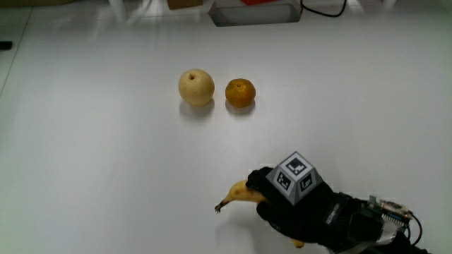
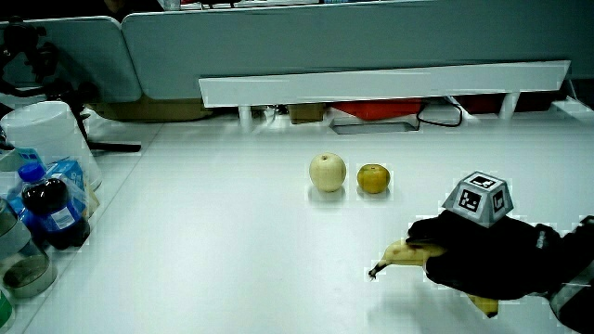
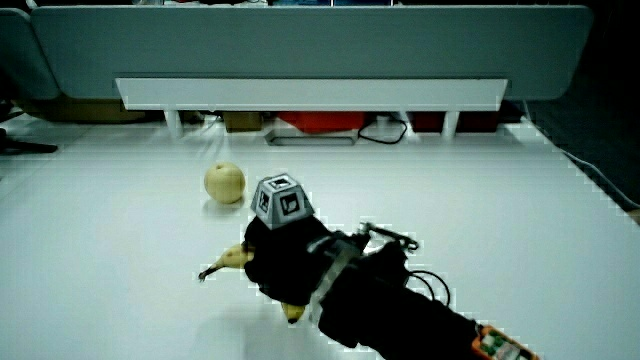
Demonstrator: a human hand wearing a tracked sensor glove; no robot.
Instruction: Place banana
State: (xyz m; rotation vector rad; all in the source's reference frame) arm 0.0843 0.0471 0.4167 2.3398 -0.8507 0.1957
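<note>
A yellow banana [image 1: 236, 194] lies near the table's edge closest to the person, its dark stem tip pointing away from the hand; it also shows in both side views [image 2: 401, 254] [image 3: 228, 260]. The gloved hand [image 1: 296, 208] with its patterned cube [image 1: 295, 176] covers the middle of the banana, fingers curled around it [image 2: 483, 255] [image 3: 285, 262]. The banana's other end pokes out under the palm [image 2: 484, 305]. A pale apple [image 1: 196, 87] and an orange [image 1: 240, 93] sit side by side, farther from the person than the banana.
A low partition with a white shelf [image 2: 380, 88] bounds the table. A red and grey box [image 1: 256, 10] with a black cable sits beneath it. Bottles and a white container [image 2: 46, 186] stand at the table's edge in a side view.
</note>
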